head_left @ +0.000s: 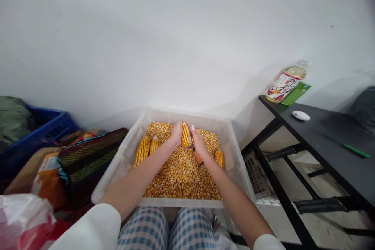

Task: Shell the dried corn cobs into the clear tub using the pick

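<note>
My left hand is closed around a yellow corn cob, which stands tilted with its kernels facing up. Against the cob's right side is my right hand, its fingers curled. An orange tool handle sticks out under the right palm; the tool's working end is hidden by the hand and cob. Below both hands, loose corn kernels fill a translucent plastic bin. Two whole cobs lie at the bin's left side, and another cob rests at its right.
A dark table at right carries an oil bottle, a green box, a white oval object and a green-handled tool. To the left sit a blue crate and a mesh bag. A white wall rises behind.
</note>
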The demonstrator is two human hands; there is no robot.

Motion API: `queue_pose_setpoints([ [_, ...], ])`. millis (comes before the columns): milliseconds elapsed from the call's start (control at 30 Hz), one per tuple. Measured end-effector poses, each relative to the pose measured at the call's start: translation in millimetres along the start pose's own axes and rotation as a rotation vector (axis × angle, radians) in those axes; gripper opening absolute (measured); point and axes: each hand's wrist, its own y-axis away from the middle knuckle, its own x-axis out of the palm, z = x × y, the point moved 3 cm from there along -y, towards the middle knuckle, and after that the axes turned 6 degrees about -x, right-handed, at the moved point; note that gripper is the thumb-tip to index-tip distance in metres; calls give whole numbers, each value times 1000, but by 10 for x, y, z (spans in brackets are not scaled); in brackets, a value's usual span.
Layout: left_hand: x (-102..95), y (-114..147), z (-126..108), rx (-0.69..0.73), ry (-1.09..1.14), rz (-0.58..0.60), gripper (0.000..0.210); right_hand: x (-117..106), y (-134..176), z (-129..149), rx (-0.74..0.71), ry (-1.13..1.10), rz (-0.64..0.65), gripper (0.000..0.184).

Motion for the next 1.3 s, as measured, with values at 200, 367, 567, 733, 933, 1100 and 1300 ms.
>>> queue_pose_setpoints([
  [200,49,3,113,31,-49,79,15,25,75,9,-55,91,-29,55],
  [367,78,58,115,-22,-69,137,16,17,95,-28,-77,82,-11,57],
  [567,67,80,80,-61,-59,157,17,-31,54,-55,-175,74,-119,53],
  [733,101,110,59,163,-282,178,21,-19,0,-11,-149,82,-123,57],
  [933,124,173,34,402,-496,127,24,-44,-22,-45,-159,135,-202,56],
  [1100,94,139,65,453,-536,65,24,-71,-68,-100,-99,38,-220,59],
  [1300,119,145,76,403,-493,109,28,-17,-41,-10,-173,77,-155,51],
])
